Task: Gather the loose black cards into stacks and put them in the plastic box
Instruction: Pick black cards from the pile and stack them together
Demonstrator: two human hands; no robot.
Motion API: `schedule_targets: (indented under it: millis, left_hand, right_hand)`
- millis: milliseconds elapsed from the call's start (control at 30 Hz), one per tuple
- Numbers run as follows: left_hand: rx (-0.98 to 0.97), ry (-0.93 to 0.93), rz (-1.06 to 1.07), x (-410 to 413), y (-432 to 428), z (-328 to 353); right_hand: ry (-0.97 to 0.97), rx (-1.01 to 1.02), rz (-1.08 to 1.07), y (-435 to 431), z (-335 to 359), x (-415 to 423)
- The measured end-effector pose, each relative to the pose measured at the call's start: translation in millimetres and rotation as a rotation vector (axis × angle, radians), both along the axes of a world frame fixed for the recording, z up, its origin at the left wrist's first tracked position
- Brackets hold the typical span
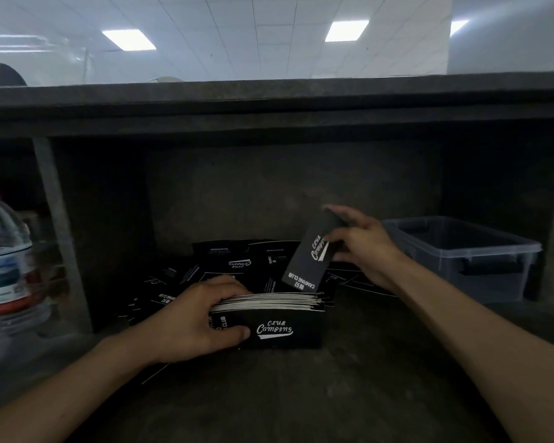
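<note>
One stack (pixel 282 329), one card (pixel 309 263), pile (pixel 224 262) partly hidden

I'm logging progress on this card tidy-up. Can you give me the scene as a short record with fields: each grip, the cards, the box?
left grip: holds card stack standing on its edge on the dark surface
right grip: pinches single card, tilted, raised above the pile
loose cards: scattered behind the stack
plastic box: at right, lidless, apart from both hands; no cards visible inside
progress: nothing boxed yet
other: water bottle at far left
</note>
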State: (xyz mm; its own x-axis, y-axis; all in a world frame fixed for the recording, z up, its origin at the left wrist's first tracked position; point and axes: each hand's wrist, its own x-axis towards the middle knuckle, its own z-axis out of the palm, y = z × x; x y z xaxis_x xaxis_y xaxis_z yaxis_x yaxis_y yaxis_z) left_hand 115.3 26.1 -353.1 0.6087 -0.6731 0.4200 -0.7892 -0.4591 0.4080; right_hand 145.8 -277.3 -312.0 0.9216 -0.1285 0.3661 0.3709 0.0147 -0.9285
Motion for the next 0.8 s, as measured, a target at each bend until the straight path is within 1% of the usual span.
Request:
schedule_targets:
  millis: [133, 333, 400, 467, 533, 600, 667, 733, 800]
  left_hand:
    - [0.029, -0.026, 0.055, 0, 2, 1]
    - [-0.005, 0.088, 0.066, -3, 2, 3]
    - [-0.019, 0.106, 0.059, -3, 3, 3]
    - [-0.040, 0.115, 0.031, -3, 2, 2]
    - [-0.048, 0.088, 0.010, -3, 1, 1]
    - [-0.037, 0.066, -0.017, -2, 0, 2]
    - [-0.025, 0.064, -0.033, -2, 0, 2]
    - [-0.021, 0.057, -0.033, -1, 1, 2]
    - [-0.020, 0.042, -0.034, 1, 1, 1]
  right_hand:
    - [0.135, -0.054, 0.063, -3, -6, 1]
    - [0.337, -0.184, 0.282, -1, -13, -2]
    - [0.419, -0.247, 0.387, 2, -15, -6]
    - [0.448, -0.375, 0.439, 2, -15, -10]
    - [0.419, -0.467, 0.384, 3, -12, -14]
    - [0.348, -0.441, 0.308, 5, -11, -13]
    - [0.243, -0.442, 0.158, 9, -14, -11]
    - [0.150, -0.584, 0.043, 12, -23, -7]
    - [0.145, -0.827, 0.038, 14, -34, -1]
